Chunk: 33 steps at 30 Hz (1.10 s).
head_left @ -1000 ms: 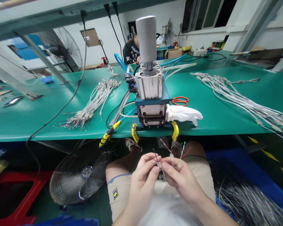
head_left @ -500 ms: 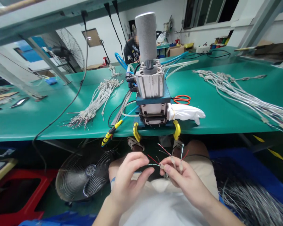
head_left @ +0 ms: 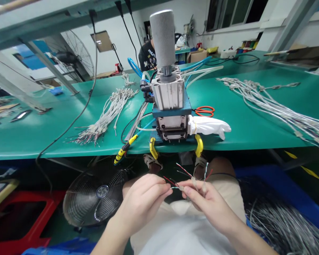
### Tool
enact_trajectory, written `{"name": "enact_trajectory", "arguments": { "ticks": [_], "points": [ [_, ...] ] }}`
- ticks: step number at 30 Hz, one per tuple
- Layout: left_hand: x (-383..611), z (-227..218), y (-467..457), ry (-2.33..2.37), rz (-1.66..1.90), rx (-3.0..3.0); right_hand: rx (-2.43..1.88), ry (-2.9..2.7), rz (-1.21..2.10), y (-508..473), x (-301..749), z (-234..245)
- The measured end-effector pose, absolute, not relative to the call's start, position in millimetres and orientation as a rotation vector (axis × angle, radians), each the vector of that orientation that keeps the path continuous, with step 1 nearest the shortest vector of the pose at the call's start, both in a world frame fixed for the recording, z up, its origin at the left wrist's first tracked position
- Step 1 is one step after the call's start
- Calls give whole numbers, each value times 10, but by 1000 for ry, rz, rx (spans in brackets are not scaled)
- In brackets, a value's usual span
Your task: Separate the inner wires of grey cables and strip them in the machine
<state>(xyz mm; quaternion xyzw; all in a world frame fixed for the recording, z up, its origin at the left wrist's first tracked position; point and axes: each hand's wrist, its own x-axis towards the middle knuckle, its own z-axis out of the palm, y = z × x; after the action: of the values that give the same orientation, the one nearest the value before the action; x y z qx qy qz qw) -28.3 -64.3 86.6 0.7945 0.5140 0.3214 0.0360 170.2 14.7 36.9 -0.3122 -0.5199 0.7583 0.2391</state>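
My right hand point(head_left: 206, 198) grips several white cables point(head_left: 194, 181) near their ends, and thin red, black and green-white wires fan out past the fingers. With thumb and fingertips, my left hand point(head_left: 149, 194) pinches the green-white wire point(head_left: 174, 188) of the leftmost cable. That cable's red wire point(head_left: 168, 179) stands free just above my left fingertips. Both hands are over my lap, below the front edge of the green table point(head_left: 228, 140). A machine point(head_left: 172, 120) with a knurled metal cylinder on top stands at that edge, ahead of my hands.
White cable bundles lie to the left point(head_left: 108, 113) and right point(head_left: 276, 106) on the table. Orange-handled scissors point(head_left: 204, 111) lie beside the machine. A floor fan point(head_left: 95, 198) stands below left, and a blue bin point(head_left: 271, 184) of cables at lower right. Another person point(head_left: 147, 56) is behind.
My left thumb and fingers have closed together on the green-white wire, where they were apart before. My right hand keeps its hold on the cables, almost unmoved.
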Motion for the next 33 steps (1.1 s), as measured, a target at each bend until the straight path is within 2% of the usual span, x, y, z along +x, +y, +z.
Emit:
{"name": "enact_trajectory", "arguments": {
  "ticks": [5,9,12,16,20,24,29,33],
  "points": [
    [-164,726,-650,1621,1101,2212,-840,-1475,1976,141,1701,417],
    [38,560,-643,1688,1354,1333,-864,-1488,1913,128,1693,413],
    [137,523,-632,1291,1413,537,-918,-1507,1837,115,1681,375],
    [135,609,-651,864,1289,120,-866,-1507,1677,109,1663,343],
    [83,620,-672,856,1324,131,-847,-1498,1675,121,1670,332],
    [2,558,-702,1275,1631,569,-899,-1512,1753,138,1706,318],
    [-74,609,-746,1510,1377,1075,-931,-1534,1845,136,1738,322],
    [-25,675,-703,1528,1300,1126,-917,-1556,1844,135,1747,346]
  ]
}}
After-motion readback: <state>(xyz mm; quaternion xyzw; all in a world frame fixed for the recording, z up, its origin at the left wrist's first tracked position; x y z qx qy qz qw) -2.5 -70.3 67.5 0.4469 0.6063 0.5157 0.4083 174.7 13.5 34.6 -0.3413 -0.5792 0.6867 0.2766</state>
